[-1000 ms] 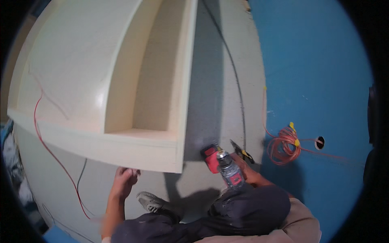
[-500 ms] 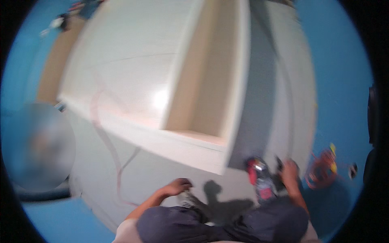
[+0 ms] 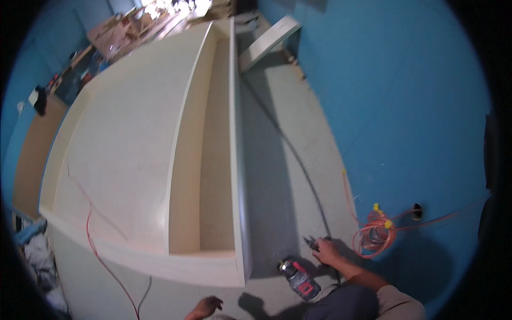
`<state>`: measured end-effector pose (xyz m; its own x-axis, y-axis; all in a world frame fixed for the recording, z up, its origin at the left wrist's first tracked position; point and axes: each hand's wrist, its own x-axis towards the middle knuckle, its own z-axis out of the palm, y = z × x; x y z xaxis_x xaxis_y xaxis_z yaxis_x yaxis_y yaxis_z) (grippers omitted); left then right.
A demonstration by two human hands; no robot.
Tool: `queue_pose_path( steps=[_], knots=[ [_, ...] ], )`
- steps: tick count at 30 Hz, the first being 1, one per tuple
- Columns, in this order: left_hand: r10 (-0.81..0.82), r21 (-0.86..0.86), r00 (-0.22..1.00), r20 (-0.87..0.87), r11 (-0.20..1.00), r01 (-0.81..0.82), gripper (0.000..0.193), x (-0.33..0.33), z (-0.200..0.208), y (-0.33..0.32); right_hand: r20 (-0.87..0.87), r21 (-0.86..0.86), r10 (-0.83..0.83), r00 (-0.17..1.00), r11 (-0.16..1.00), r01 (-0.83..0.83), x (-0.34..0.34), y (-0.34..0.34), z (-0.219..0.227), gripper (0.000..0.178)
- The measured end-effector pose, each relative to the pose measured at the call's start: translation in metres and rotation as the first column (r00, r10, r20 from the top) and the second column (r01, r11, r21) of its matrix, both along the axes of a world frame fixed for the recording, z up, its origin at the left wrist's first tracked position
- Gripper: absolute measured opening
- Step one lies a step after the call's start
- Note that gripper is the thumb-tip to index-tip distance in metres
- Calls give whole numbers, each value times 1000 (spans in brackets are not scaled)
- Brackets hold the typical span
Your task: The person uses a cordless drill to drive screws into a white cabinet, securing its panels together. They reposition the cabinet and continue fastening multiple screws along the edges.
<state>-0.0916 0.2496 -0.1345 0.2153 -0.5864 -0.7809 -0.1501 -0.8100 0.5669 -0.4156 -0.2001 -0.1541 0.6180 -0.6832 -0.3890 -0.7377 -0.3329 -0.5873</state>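
At the lower right, my right hand [image 3: 329,253] is closed around a small dark pronged object [image 3: 310,242], whose exact kind I cannot make out. A black cable [image 3: 298,157] runs along the floor and passes by this hand. Just left of it, a black and red power drill [image 3: 300,279] lies on the floor, its thin bit toward the white cabinet frame. My left hand [image 3: 206,308] hangs low at the bottom edge, fingers loosely bent and apart, with nothing seen in it. The large white cabinet frame [image 3: 205,264] lies in front of me, a narrow compartment along its right side.
A coil of orange cable [image 3: 375,238] sits against the blue wall [image 3: 394,128], near a dark hole. A red cord [image 3: 106,265] crosses the frame's near edge. A white board [image 3: 272,40] leans at the far right. Wood pieces [image 3: 122,34] are heaped at the back.
My view has swung to the right and lifted, showing the frame's far end and the room behind. In the picture, hands and drill sit lower and further left. The right hand now reaches further forward.
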Motion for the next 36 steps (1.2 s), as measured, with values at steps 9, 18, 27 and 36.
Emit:
queue_pose_path(
  steps=[9,18,27,36],
  knots=[
    [74,-64,997,23,995,-73,28,0,35,-56,433,75,231,871,954,-290,-41,63,-2,37],
    [6,-30,978,207,1000,0,29,29,-20,-21,498,-85,282,820,957,-277,-7,80,50,35],
    [-23,21,981,195,1000,19,35,-8,28,-46,318,-169,367,874,929,-329,-35,100,40,28],
    [29,-39,991,134,999,-24,24,-16,15,-24,395,301,-111,912,954,-15,-14,77,41,18]
  ],
)
